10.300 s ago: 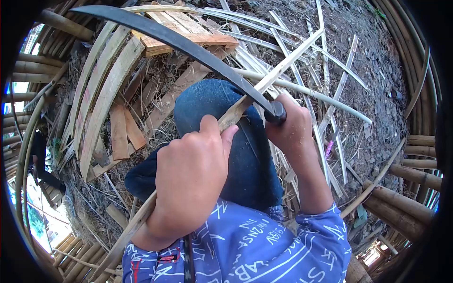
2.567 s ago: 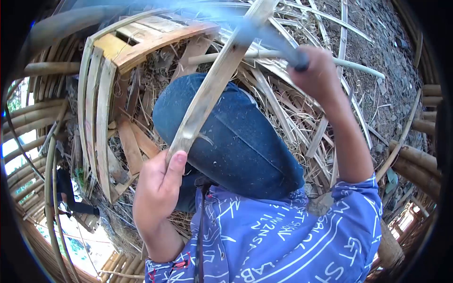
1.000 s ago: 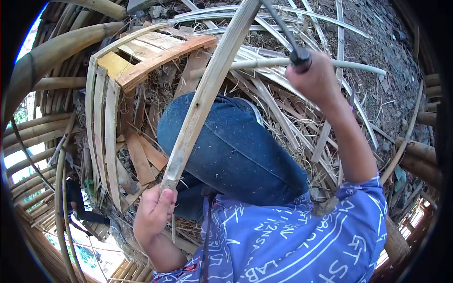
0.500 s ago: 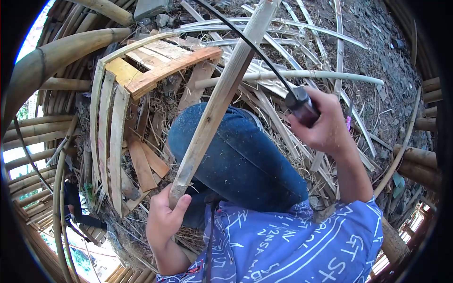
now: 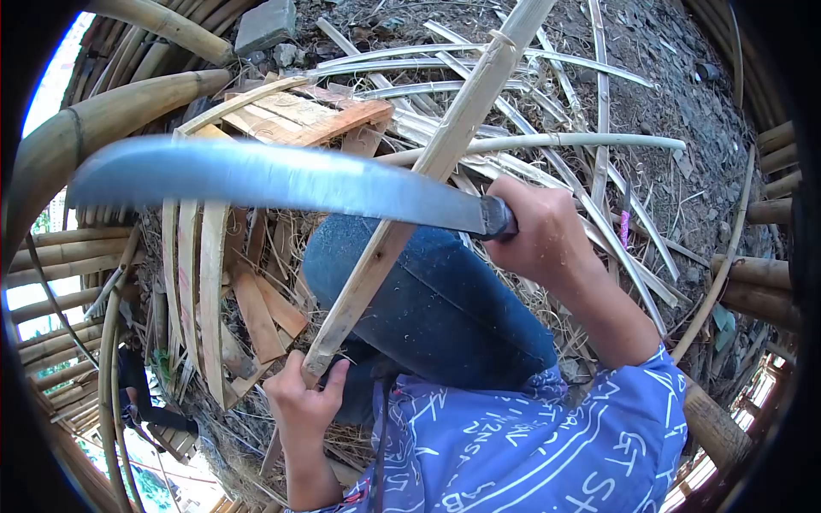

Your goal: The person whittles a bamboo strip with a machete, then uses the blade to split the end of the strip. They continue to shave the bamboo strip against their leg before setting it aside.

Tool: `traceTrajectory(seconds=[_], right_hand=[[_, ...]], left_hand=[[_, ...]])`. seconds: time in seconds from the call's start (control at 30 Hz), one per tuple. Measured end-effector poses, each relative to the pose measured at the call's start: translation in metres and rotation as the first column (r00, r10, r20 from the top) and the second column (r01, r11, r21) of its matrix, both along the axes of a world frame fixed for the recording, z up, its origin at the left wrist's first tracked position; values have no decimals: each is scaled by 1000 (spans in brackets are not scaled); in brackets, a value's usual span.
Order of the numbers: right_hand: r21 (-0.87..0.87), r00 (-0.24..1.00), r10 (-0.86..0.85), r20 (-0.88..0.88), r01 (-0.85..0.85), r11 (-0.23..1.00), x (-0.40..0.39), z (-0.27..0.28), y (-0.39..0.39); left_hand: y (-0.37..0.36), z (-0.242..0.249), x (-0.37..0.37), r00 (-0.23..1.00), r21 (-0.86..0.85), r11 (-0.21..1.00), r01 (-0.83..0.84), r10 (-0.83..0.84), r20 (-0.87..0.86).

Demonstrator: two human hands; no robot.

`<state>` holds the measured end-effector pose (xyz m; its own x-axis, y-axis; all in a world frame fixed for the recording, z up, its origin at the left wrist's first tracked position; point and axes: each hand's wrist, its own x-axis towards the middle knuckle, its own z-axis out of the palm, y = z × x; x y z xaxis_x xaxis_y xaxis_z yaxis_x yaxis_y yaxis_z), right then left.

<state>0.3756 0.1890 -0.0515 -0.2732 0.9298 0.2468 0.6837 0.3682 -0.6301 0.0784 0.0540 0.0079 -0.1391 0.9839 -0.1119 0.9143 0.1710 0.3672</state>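
Note:
My left hand (image 5: 305,395) is closed round the near end of a long wooden stick (image 5: 376,265), which slants up and away to the right past my bent knee. A curl of shaving stands out from the stick near its upper part. In my right hand (image 5: 543,229) is the dark handle of a machete (image 5: 282,178). Its broad blade points left with the flat side facing up, crossing over the stick in this view. The blade's tip end is blurred by motion.
A wooden crate-like frame (image 5: 295,128) and long slats (image 5: 211,299) stand to the left. Split bamboo strips (image 5: 547,145) lie over the ground ahead, with a pink-handled tool (image 5: 624,224) to the right. Bamboo poles (image 5: 120,98) border the left, and a grey block (image 5: 265,27) lies behind.
The machete has swung from edge-on, pointing up and away, to flat and pointing left. My right hand has turned over and shifted slightly left. My left hand keeps its grip, slightly lower.

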Motion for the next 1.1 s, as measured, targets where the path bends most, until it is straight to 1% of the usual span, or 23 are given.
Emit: traceTrajectory(seconds=[0.03,0.1,0.17,0.23,0.3,0.33,0.37,0.43,0.47,0.5,0.53,0.57,0.63,0.67,0.7,0.77,0.8,0.83,0.9,0.93,0.97,1.03,1.1], right_hand=[[41,998,-5,67,3,999,0,0,3],[82,983,-96,156,84,993,8,-6,13],[94,982,-104,157,90,991,14,-17,21],[94,984,-124,126,112,989,9,-27,20],[78,985,-169,41,166,983,2,-31,17],[69,983,-185,7,184,981,2,-32,18],[81,968,-253,4,251,964,8,-39,24],[101,947,-305,99,295,950,18,-50,33],[107,949,-299,100,288,952,17,-47,33],[81,958,-281,56,276,958,14,-43,30],[56,963,-269,11,268,962,10,-39,25],[-48,967,-214,-139,209,977,2,-33,16],[4,975,-118,-187,121,993,-13,-19,6],[-17,991,-130,-38,130,991,-6,-22,8],[33,986,-168,19,168,985,2,-27,18],[-2,953,-292,76,293,956,16,-36,34],[36,953,-279,115,276,960,14,-42,33],[19,966,-257,-24,257,966,3,-38,27],[80,980,-173,-94,181,980,-12,-23,15],[-8,979,-189,-69,189,982,-5,-24,15],[9,967,-239,90,239,971,10,-36,26],[-32,948,-280,149,288,957,11,-39,33],[17,975,-195,-107,198,980,-12,-29,17]], left_hand=[[-1,0,0,1000,24,1000,10,-9,-22],[-3,2,-2,999,41,999,19,-17,-46],[-2,7,-4,994,14,997,76,-74,-79],[0,4,1,997,52,998,45,-42,-69],[2,2,2,996,116,989,88,-86,-19],[1,3,1,996,111,989,93,-91,-21],[0,5,0,995,92,992,87,-83,-54],[0,13,0,994,76,994,78,-72,-84],[3,20,1,992,0,998,63,-62,-107],[4,24,1,990,-80,996,46,-57,-131],[4,21,1,997,-102,995,13,-21,-80],[4,17,1,996,-95,995,17,-25,-80],[4,10,2,999,-24,999,39,-40,-4],[1,8,-2,999,-13,999,45,-46,-16],[-1,11,-2,998,-27,998,53,-53,-14],[-1,22,-2,992,-40,995,89,-92,-90],[0,23,-2,990,-29,996,89,-91,-103],[-1,23,-5,992,-21,997,72,-74,-107],[3,17,-15,999,13,1000,13,-12,-45],[0,14,-16,997,52,997,64,-61,-54],[0,17,-14,996,36,996,77,-75,-55],[1,25,-6,999,-18,999,29,-30,-34],[-6,23,-11,999,-28,1000,8,-9,-37]])
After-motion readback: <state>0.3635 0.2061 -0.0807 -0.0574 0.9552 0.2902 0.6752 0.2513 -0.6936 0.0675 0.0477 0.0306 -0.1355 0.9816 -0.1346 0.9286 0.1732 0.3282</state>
